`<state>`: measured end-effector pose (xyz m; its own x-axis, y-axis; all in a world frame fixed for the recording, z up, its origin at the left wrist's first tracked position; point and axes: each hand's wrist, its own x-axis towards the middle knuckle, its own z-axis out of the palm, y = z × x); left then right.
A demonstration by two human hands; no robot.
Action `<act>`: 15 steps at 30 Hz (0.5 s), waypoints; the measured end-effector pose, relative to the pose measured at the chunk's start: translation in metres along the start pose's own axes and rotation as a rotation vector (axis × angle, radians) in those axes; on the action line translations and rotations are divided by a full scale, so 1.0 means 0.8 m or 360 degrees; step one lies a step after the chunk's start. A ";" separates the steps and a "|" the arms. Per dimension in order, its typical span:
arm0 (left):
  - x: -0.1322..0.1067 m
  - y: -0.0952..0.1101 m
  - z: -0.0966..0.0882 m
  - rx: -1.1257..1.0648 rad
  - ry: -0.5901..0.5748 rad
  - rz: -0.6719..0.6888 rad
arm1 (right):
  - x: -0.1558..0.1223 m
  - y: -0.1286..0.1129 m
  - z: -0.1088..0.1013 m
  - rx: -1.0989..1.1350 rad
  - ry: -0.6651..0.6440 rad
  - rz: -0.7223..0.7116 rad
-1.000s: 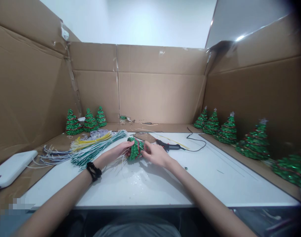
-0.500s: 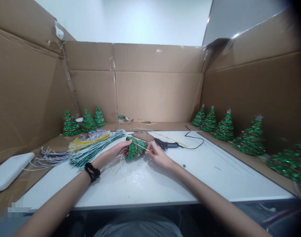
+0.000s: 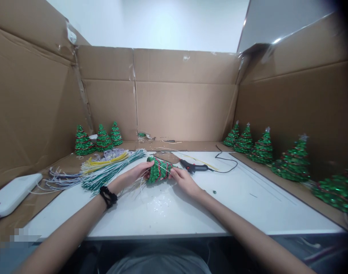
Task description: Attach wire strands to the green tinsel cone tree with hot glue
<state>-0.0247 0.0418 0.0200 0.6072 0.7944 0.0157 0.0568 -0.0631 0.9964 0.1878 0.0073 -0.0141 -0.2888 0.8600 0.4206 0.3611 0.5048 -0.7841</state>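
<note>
A small green sequined tree [image 3: 160, 169] with red trim lies on its side over the white table top [image 3: 236, 205], its tip pointing right. My left hand [image 3: 137, 173] grips its wide base, fingers curled round it. My right hand [image 3: 183, 179] pinches a thin white wire [image 3: 162, 169] that runs across the tree near its tip. A black band sits on my left wrist.
A fan of green, yellow and white wires [image 3: 105, 169] lies to the left. A black glue gun [image 3: 194, 166] with its cord lies behind my right hand. Finished trees stand at back left [image 3: 96, 139] and along the right wall [image 3: 265, 150]. A white box [image 3: 11, 194] sits far left. Cardboard walls surround.
The tree was turned from end-on to lying sideways with its tip to the right. My right hand moved off the tree's side and now pinches a thin wire by its tip.
</note>
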 end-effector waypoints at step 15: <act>0.001 -0.002 -0.002 -0.0002 -0.0058 0.0005 | -0.002 -0.004 0.005 -0.0111 -0.0023 0.0056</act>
<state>-0.0251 0.0435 0.0185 0.6359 0.7717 0.0155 0.0542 -0.0647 0.9964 0.1837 0.0041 -0.0139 -0.2874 0.8764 0.3865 0.4319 0.4788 -0.7643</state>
